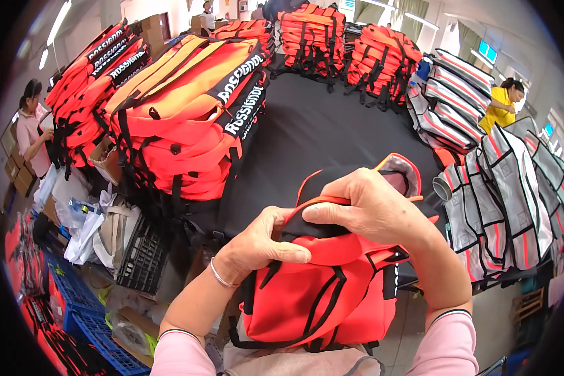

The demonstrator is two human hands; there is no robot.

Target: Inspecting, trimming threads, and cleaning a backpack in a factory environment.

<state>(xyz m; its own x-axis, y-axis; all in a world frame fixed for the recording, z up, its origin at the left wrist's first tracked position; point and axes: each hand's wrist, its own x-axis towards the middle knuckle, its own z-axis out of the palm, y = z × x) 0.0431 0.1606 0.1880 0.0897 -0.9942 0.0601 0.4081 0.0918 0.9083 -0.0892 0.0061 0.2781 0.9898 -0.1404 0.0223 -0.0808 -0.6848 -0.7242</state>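
Note:
An orange-red backpack [323,297] with black straps and black side panels rests against me at the table's near edge. My left hand [266,241] is closed on the left side of its upper edge, thumb lying over the red fabric. With thumb and fingers my right hand [373,203] pinches the orange-trimmed rim at the top of the same backpack. Black fabric shows between the two hands. Past my right hand, a flap [402,172] with orange edging and a pale lining stands up. My fingertips are partly hidden in the folds.
Tall piles of orange-red backpacks [182,125] stand at the left and the far end of the black table [319,119]. Grey bags with red stripes [501,207] are stacked at the right. Blue crates [109,338] sit low at the left. Co-workers [502,103] are farther off.

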